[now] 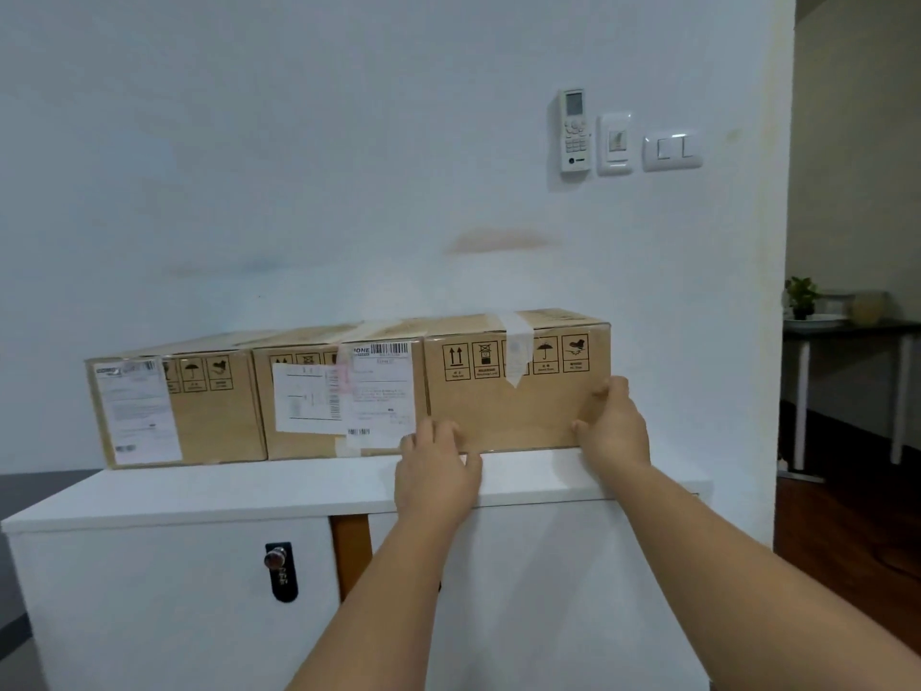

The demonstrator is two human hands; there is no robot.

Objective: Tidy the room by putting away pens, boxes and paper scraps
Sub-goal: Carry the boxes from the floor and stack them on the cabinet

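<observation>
A white wall (349,167) is seen behind a white cabinet (174,566), on whose top three cardboard boxes are lined up against the wall. The right box (518,406) is touched at both lower corners: the left hand (436,471) is laid with straight fingers on its lower left edge, while the right hand (615,423) is curled round its right edge. The middle box (344,396) and left box (174,406) are touched by neither hand.
</observation>
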